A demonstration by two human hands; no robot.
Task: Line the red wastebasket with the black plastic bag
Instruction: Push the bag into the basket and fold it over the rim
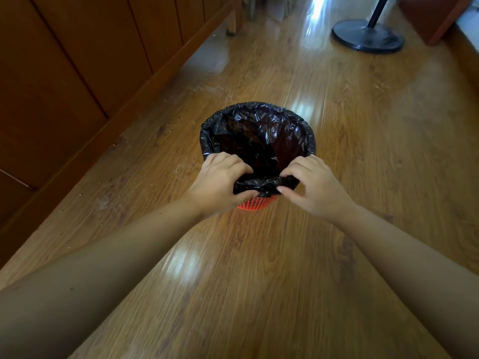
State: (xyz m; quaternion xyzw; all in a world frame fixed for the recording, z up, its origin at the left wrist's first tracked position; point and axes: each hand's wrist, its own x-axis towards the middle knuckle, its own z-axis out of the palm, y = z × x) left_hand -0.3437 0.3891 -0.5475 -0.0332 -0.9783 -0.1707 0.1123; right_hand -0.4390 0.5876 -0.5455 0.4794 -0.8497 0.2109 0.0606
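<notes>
The red mesh wastebasket (255,203) stands upright on the wooden floor; only a strip of its near wall shows below my hands. The black plastic bag (261,130) hangs inside it, its edge folded over the far and side rim. My left hand (217,180) pinches the bag's near edge at the rim, thumb outside and fingers inside. My right hand (313,185) grips the same bunched edge just to the right. The two hands almost touch.
A wooden panelled wall with a skirting board (124,117) runs along the left. A black round stand base (368,35) with a pole sits at the far right. A furniture leg (232,27) stands at the far end of the glossy wooden floor (259,281).
</notes>
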